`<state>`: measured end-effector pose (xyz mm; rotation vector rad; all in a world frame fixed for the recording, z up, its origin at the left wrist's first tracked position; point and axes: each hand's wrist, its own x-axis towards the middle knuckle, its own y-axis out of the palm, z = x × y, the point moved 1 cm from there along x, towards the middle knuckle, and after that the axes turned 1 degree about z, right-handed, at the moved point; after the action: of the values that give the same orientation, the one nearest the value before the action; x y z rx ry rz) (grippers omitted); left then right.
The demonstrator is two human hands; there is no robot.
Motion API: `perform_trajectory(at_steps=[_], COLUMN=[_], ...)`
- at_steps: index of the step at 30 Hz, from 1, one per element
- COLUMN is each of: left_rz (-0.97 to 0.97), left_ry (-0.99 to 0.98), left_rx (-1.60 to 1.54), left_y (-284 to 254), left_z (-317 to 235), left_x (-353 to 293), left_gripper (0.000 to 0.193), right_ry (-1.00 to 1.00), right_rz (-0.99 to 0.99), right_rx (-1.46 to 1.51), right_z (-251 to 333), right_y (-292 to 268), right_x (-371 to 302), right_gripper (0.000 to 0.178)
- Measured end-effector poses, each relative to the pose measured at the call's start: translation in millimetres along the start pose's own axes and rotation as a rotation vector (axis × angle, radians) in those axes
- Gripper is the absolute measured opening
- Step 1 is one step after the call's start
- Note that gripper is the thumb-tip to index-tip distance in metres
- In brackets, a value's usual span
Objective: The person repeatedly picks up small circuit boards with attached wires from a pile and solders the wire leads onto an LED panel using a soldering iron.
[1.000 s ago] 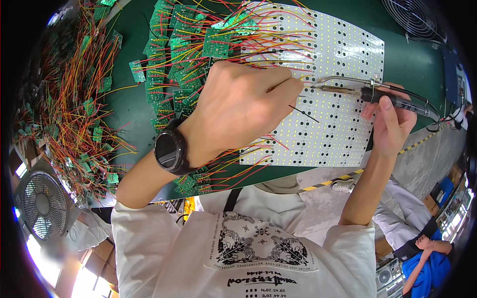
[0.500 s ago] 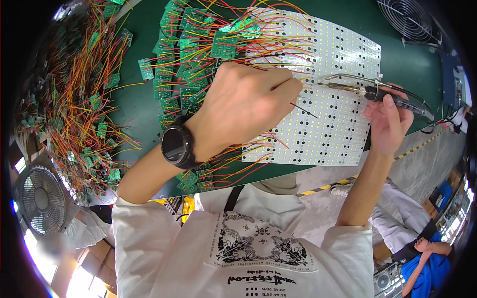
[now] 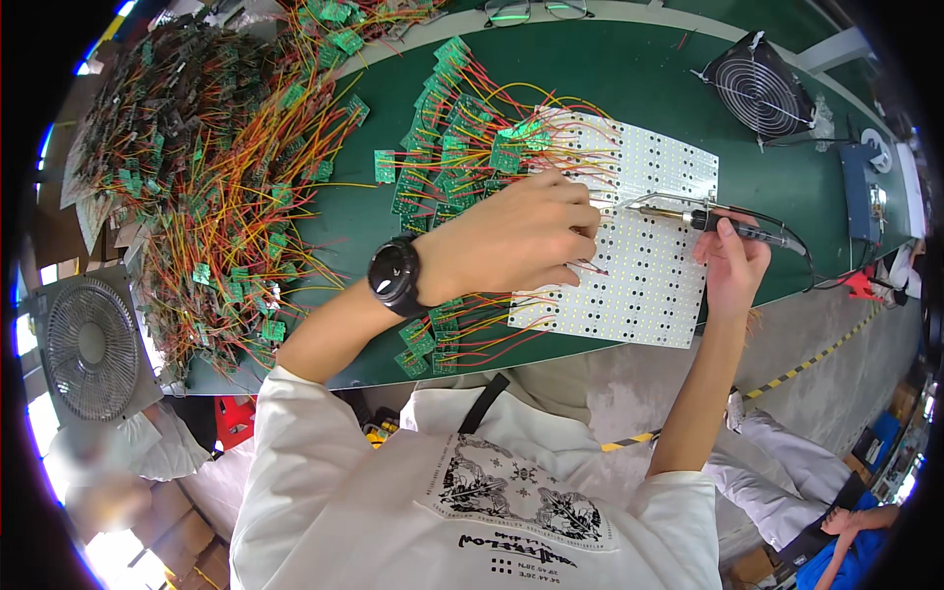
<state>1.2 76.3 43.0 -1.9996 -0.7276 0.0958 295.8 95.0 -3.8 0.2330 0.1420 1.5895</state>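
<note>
My right hand (image 3: 733, 261) grips a soldering iron (image 3: 742, 229) with a thin curved metal tube along its top. The iron's tip points left, over the white LED panel (image 3: 649, 295) with its rows of yellowish dots and black spots. Over the panel's left part is my left hand (image 3: 521, 236), its fingers curled and closed. A short dark wire end (image 3: 600, 271) shows at its lower fingertips; the thumb is hidden. Small green circuit boards (image 3: 462, 147) with red, yellow and black wires lie left of the panel, several wires reaching onto it.
A big heap of wired boards (image 3: 216, 147) covers the green table's left side. At the far right are a black fan (image 3: 760, 88), a blue box (image 3: 860, 192) and a solder spool (image 3: 875, 147). Eyeglasses (image 3: 536, 12) lie at the far edge. Another person's arm (image 3: 846, 536) shows lower right.
The view has shifted, showing more of the far table. My left hand's fingers have changed pose, and the dark wire that stuck out past them shows less. The iron stays in my right hand.
</note>
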Motion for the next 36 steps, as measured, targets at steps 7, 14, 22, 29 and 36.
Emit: perform_trajectory(at_steps=[7,14,22,29,36], left_rz=[-0.010,-0.306,-0.323,-0.410,-0.431], left_ry=[-0.069,-0.166,-0.244,-0.172,-0.167], left_rx=[0.110,0.172,0.198,0.219,0.181], left_y=[9.2,19.7,29.9,38.1,39.0], left_z=[-4.8,-7.1,-7.2,6.3,11.8], left_x=[4.3,11.3,12.1,10.4,9.9], left_gripper=[0.017,0.012,0.014,0.012,0.014], right_ry=[-0.002,0.017,0.120,0.011,-0.012], right_rz=[-0.006,-0.050,0.007,0.059,0.091], right_rx=[-0.018,0.010,-0.088,-0.043,-0.099], right_z=[-1.7,0.5,7.7,-1.3,0.4], right_y=[-2.1,3.9,6.0,-5.3,-3.5], right_x=[-0.2,1.1,4.0,-5.7,-5.5], right_gripper=[0.020,0.020,0.022,0.020,0.022])
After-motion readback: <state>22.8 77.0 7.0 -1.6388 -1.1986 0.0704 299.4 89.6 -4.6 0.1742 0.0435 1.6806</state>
